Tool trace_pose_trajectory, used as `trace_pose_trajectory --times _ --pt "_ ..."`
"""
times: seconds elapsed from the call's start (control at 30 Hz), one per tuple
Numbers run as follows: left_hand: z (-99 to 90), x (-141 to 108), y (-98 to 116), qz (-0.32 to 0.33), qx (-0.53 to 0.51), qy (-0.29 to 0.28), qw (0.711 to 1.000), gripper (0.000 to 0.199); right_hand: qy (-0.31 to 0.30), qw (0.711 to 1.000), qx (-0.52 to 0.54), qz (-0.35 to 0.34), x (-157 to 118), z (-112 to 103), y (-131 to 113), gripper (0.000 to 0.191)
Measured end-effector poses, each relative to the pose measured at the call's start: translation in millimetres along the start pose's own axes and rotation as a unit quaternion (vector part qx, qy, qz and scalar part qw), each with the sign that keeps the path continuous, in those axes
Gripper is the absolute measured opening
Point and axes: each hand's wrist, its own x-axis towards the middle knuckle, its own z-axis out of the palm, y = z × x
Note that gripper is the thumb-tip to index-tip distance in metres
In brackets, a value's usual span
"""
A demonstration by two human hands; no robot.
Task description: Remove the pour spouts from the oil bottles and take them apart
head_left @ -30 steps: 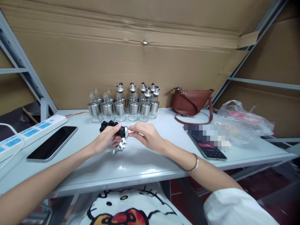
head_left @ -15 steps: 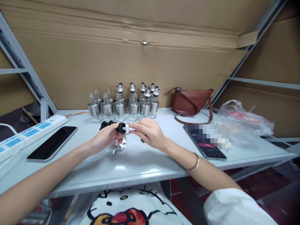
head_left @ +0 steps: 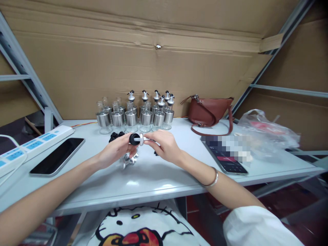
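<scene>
A sheet of creased brown cardboard (head_left: 164, 73) backs a pale grey table (head_left: 184, 182), with grey metal posts (head_left: 33, 73) slanting up at either side. Along the back stand clear glass bottles (head_left: 117, 119) with brushed-metal bands, packed in close rows; six silver-and-black pourer tops (head_left: 145, 95) rise among them. To their right sits a reddish-brown handbag (head_left: 211, 111), its strap looped on the table, then a crumpled clear plastic bag (head_left: 271, 133) and, nearer, a lit phone (head_left: 229, 165). A dark-screened device (head_left: 57, 157) lies at the left beside a white power strip (head_left: 36, 144) with blue socket panels. Near the table's middle, the left hand (head_left: 116, 149) has its fingers closed around a black stopper (head_left: 133, 139); the right hand (head_left: 164, 145) pinches a silver pourer piece (head_left: 141, 139), whose stem meets the stopper, though how far it goes in cannot be told. The left hand partly hides a cluster of black stoppers (head_left: 114, 136) behind it and loose silver parts (head_left: 125, 163) below. Under the table edge, a white cloth (head_left: 143, 220) carries a print resembling Hello Kitty. The phone's screen is partly pixelated, and its remaining marks are too small to read.
</scene>
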Motion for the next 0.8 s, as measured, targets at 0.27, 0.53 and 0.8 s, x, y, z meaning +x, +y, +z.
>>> trace_pose_trajectory --times 0.27,0.53,0.8 --pt "-3.2 1.3 -4.1 0.009 -0.034 -0.008 0.999 0.036 -0.005 0.999 0.016 0.037 0.5 -0.8 -0.1 0.035" --pt "-2.5 1.5 -1.7 0.010 -0.012 0.015 1.000 0.040 0.040 0.999 0.013 0.020 2.0 -0.9 -2.6 0.027" --pt "-5.5 1.6 -4.7 0.027 -0.052 0.037 0.998 0.042 0.056 0.998 -0.003 0.033 0.2 2.0 -2.6 0.022"
